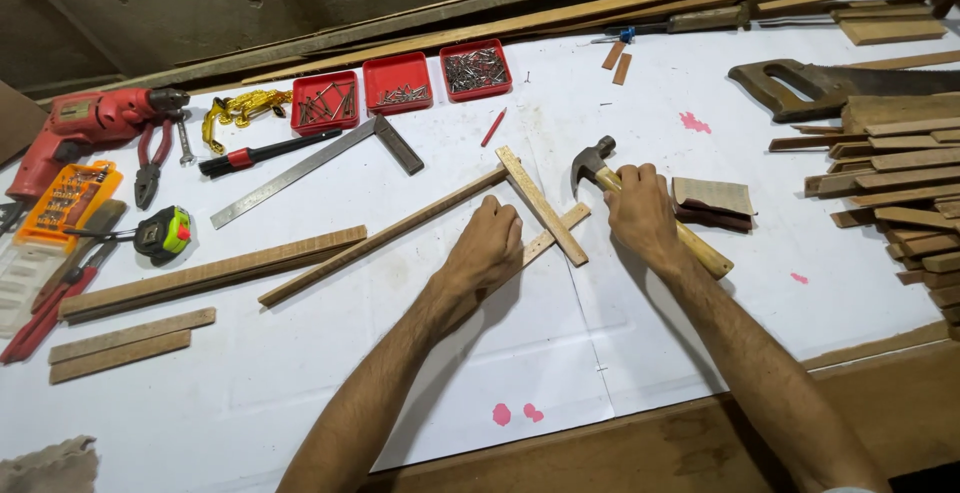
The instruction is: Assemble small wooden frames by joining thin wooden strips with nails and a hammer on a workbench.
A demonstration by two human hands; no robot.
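Hammer (640, 208) sits in your right hand (640, 215), fingers wrapped shut around the upper part of the wooden handle, just below the steel head. The handle's long axis runs from upper left, where the claw head points, down to the lower right, where the butt end sticks out past your wrist. Your left hand (487, 248) lies just to the left, closed down on the thin wooden strip (385, 238), pinning it to the white table (300, 373); whether the fingers curl under it you cannot tell. That strip runs long from lower left to upper right. A shorter slat (540, 205) crosses over its right end, slanting the other way, and the crossing lies between your two hands. The hammer head is just to the right of that crossing, nearer than anything else you hold.
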